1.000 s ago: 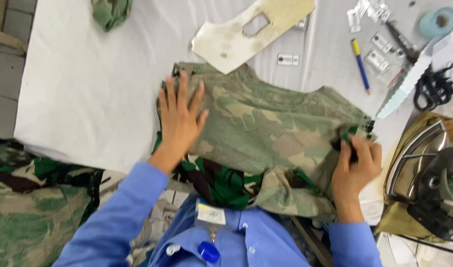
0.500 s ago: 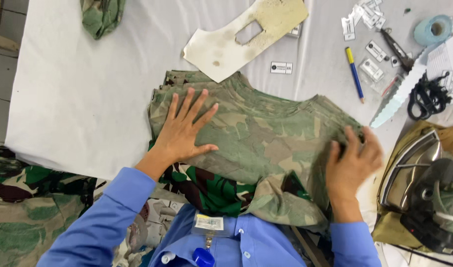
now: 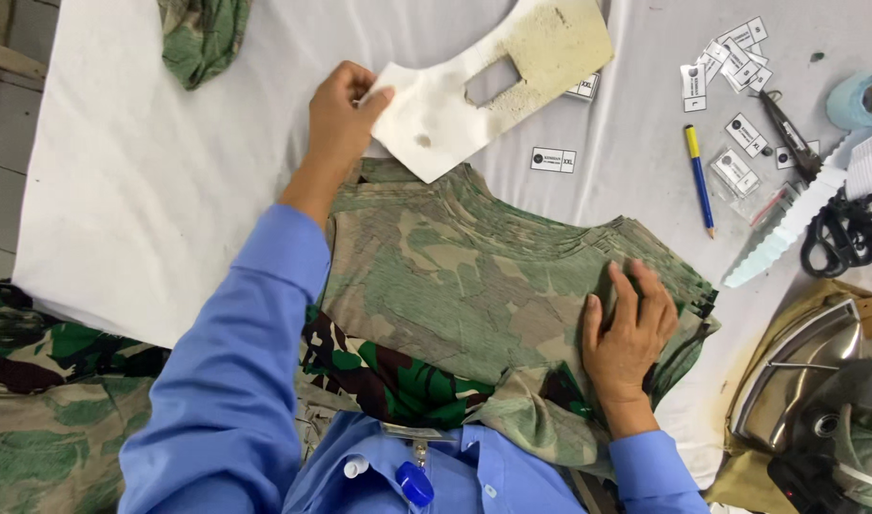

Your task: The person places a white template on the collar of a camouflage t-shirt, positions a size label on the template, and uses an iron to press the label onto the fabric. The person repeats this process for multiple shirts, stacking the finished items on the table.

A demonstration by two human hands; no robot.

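Note:
A camouflage garment piece (image 3: 474,286) lies spread on the white table (image 3: 150,190) in front of me. My right hand (image 3: 629,333) rests flat on its right part, fingers apart, pressing the cloth. My left hand (image 3: 341,109) has reached past the garment's top edge and pinches the lower left corner of a stained white cardboard template (image 3: 493,81) with a rectangular cut-out. Darker camouflage cloth (image 3: 388,376) shows under the garment's near edge.
A steam iron (image 3: 817,400) stands at the lower right. Small white size labels (image 3: 731,67), a blue and yellow pen (image 3: 700,181), black scissors (image 3: 845,238), a snipper (image 3: 793,133) and a tape roll (image 3: 864,100) lie at the upper right. Camouflage pieces (image 3: 203,38) lie top left and lower left (image 3: 46,400).
My left hand left the garment, moved up and took hold of the cardboard template's corner. My right hand shifted from gripping the garment's right edge to lying flat on it.

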